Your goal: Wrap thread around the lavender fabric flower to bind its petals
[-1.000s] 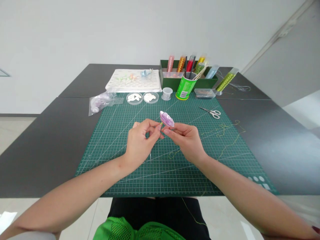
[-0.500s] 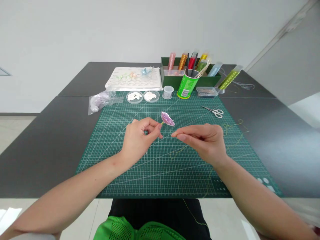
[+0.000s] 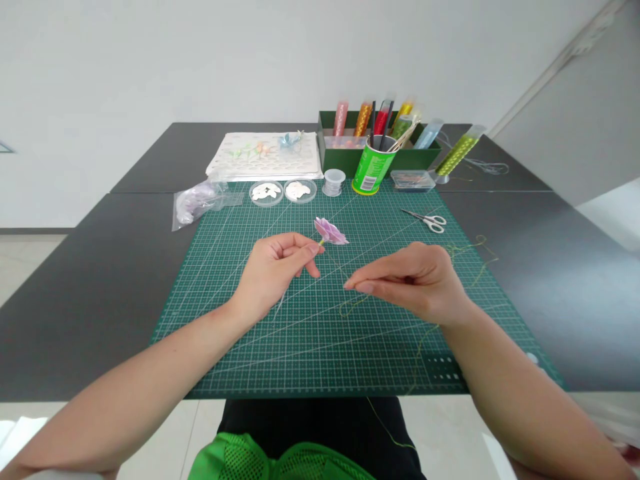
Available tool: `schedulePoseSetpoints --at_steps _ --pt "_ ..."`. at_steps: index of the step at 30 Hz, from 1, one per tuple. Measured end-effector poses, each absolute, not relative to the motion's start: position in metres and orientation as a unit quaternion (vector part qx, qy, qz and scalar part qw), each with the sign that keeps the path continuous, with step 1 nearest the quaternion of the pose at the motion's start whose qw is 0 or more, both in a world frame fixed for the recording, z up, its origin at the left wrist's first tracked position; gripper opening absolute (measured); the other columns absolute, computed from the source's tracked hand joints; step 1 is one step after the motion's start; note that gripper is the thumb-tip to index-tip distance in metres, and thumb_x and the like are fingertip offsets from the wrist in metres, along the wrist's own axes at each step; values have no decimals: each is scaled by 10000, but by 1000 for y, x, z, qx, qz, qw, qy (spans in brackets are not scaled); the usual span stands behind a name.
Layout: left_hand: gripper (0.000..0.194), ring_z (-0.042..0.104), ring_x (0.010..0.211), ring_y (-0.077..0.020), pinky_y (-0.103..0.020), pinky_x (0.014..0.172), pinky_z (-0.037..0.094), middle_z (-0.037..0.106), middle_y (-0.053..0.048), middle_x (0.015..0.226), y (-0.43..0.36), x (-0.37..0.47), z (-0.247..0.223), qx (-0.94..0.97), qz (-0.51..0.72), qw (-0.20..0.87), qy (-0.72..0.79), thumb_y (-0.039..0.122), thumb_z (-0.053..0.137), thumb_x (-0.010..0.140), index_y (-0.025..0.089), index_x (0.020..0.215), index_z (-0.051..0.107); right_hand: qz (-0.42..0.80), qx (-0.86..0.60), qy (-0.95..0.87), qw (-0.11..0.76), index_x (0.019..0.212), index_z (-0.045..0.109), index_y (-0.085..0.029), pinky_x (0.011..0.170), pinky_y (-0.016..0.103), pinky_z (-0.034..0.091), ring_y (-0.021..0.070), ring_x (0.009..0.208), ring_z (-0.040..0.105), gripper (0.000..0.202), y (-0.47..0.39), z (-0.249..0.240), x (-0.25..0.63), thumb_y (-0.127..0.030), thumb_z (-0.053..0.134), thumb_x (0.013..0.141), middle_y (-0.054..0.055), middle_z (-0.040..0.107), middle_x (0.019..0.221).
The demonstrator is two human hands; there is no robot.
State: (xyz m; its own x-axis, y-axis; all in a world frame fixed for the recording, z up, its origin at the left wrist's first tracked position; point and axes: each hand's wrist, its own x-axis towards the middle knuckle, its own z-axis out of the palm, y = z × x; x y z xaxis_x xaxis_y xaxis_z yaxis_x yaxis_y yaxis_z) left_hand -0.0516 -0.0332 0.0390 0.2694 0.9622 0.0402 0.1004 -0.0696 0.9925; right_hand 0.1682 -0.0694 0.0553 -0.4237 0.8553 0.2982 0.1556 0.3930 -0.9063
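Between the thumb and forefinger of my left hand [image 3: 270, 267] I grip the short green stem [image 3: 321, 243] of a lilac flower [image 3: 331, 231], which tilts above the middle of the cutting mat [image 3: 310, 353]. My other left fingers curl loosely. The fingertips of my right hand [image 3: 415, 283] are pressed together over the mat, just right of its middle, and seem to pinch a fine thread [image 3: 336, 265] that runs to the stem; it's too thin for me to be sure. I judge the step in hand to be drawing this strand at the flower's base, and the next move calls for a steady stem and even, gentle tension.

The petals look thin and silky, cupped with ruffled edges. Loose yellow-green strands [image 3: 417, 353] wander over the mat's right side and past its near edge. The scissors [image 3: 430, 222], with white loops and slim metal blades, lie at the mat's right.

Along the mat's far edge sit two round clear dishes [image 3: 267, 203] of flat white pieces, a small translucent tub [image 3: 333, 183] and a glossy green can [image 3: 371, 170] of sticks. A crinkly bag [image 3: 193, 203] overlaps its far left corner. Beyond the mat are white sheets [image 3: 263, 177] and a dark green box [image 3: 345, 162] holding coloured tubes.
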Motion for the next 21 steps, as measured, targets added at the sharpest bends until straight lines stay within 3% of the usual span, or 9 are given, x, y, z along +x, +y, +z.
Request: schedulePoseSetpoints --at_steps 5,10,12,17,21 --pt "202 546 480 -117 -247 496 406 705 6 562 -34 -51 39 647 366 493 452 336 660 875 200 733 706 419 -348 -723 425 891 864 -271 337 243 183 49 355 333 105 -71 56 169 -246 765 867 -10 692 541" --pt "191 573 481 -108 -221 479 389 730 26 598 -38 -50 37 730 269 447 441 285 635 899 209 740 708 419 -343 -708 453 924 866 -274 347 241 190 48 343 291 118 -71 55 169 -237 767 870 -48 559 423" --pt "197 562 459 -101 -218 465 382 736 33 603 -41 -50 36 752 232 453 419 276 631 904 212 737 712 413 -358 -700 459 930 867 -275 351 239 227 56 348 324 114 -70 54 168 -258 772 869 -44 577 435" --pt "182 544 415 -91 -226 491 418 738 49 584 -46 -50 35 786 176 471 359 251 622 911 222 761 720 374 -415 -697 450 969 858 -280 487 261 504 158 593 679 156 -63 52 165 -271 717 906 33 819 817" --pt "171 583 434 -95 -317 787 551 731 75 560 -47 -50 36 812 171 451 329 220 638 900 234 743 703 369 -430 -700 435 1012 848 -269 731 338 627 227 861 773 189 -56 47 164 -290 675 937 38 830 1014"
